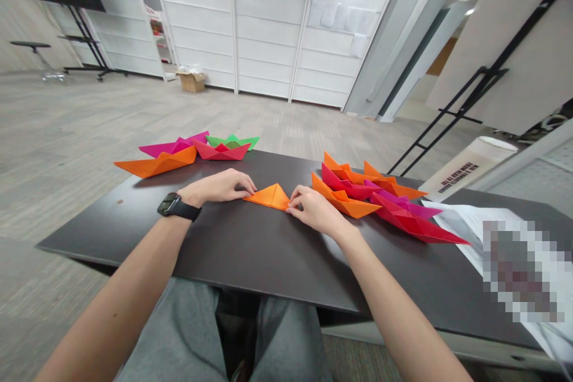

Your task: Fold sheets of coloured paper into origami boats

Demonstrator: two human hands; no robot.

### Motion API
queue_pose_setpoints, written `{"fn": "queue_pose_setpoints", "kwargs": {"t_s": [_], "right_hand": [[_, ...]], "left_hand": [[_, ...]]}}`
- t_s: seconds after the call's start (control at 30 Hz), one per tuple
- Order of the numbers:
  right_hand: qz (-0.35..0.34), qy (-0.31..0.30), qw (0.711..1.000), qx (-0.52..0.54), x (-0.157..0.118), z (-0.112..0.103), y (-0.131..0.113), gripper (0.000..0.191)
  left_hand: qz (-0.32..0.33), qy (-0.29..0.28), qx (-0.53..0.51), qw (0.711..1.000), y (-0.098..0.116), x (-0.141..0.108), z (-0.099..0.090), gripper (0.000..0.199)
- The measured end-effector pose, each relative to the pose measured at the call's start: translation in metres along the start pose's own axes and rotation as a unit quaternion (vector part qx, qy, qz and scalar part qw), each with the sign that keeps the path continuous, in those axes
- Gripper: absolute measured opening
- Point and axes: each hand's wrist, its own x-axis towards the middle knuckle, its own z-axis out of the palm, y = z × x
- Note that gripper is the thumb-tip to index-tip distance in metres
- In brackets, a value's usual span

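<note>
On the dark grey tabletop (268, 256), a folded triangle of bright orange paper (271, 196) lies between the left hand (225, 185) and right hand (311, 208), its peak toward 12 o'clock, its long base running from about 9 to just past 3. The right hand pinches the 3 o'clock corner; the left, partly curled, touches the 9 o'clock corner, whether gripping I cannot tell.
</note>
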Motion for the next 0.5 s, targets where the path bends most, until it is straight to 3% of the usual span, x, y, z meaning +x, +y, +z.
{"fn": "queue_pose_setpoints", "kwargs": {"t_s": [0.07,0.17,0.27,0.5], "right_hand": [[0.016,0.002,1.000,0.025,0.001,0.001,0.002,0.011],[0.018,-0.004,0.999,0.042,0.001,0.002,0.004,0.021],[0.003,-0.016,0.999,0.037,0.002,0.002,0.006,0.021],[0.013,0.020,0.999,0.030,0.005,0.005,0.001,0.026]], "left_hand": [[-0.013,0.008,0.012,1.000,0.001,0.000,0.001,0.023],[-0.005,0.001,0.016,1.000,0.002,0.000,0.002,0.027],[0.014,0.020,0.016,1.000,0.003,0.001,0.003,0.019],[-0.070,0.216,0.023,0.974,0.017,0.012,0.015,0.015]]}}
